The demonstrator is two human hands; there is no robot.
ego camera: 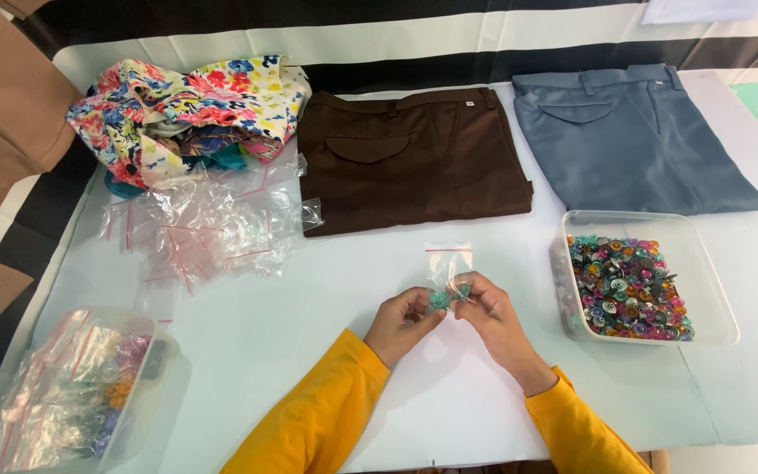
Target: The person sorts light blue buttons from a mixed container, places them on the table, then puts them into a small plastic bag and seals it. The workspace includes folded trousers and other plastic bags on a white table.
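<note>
Item: small clear zip bag with red seal strip (447, 263), held above the white counter (309, 333). Left hand (401, 323) and right hand (493, 320), fingers pinched on the bag and small teal buttons (446, 298). Step judged: filling; next calls for sealing. Clear plastic tub of coloured buttons (712, 290) nearby.

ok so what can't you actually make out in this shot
- Head view: the small teal pieces between left hand and right hand are too small to count, and fingers partly cover them.
- Small clear bag: too small to tell whether its mouth is open.
- Filled bags in the left container: contents blurred by plastic.
</note>
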